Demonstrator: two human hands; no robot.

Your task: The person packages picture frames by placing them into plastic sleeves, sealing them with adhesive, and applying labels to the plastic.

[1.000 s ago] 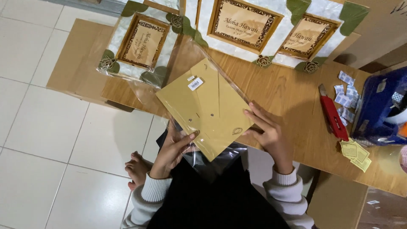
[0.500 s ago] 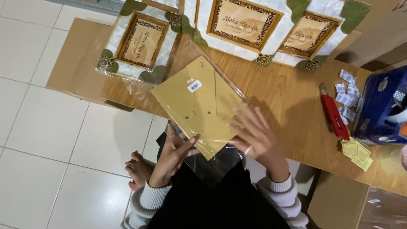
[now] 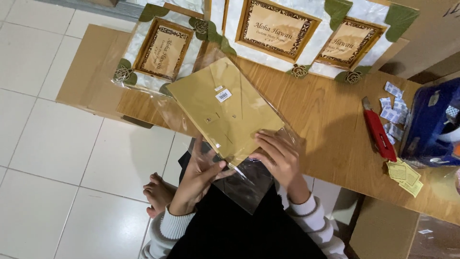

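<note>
- Since the earlier frame, the tan frame back [image 3: 225, 112] has slid further into the clear plastic sleeve [image 3: 242, 184], and the right hand [image 3: 280, 158] has come down from the board's face to its lower edge.
- Counter [image 3: 326, 120]: wooden; the sleeved board lies tilted across its near edge, overhanging the person's lap.
- Decorated photo frames [image 3: 165, 50] stand along the far side, well apart from the hands.
- Red utility knife [image 3: 378, 132] lies to the right, beside small paper slips [image 3: 402, 172].
- Left hand [image 3: 201, 175]: closed on the sleeve, pinching the film at the board's lower corner.
- Right hand: fingers spread flat, pressing the sleeve's mouth against the board.
- Judgement: bagging is under way; seating the board fully calls for holding the film taut.
</note>
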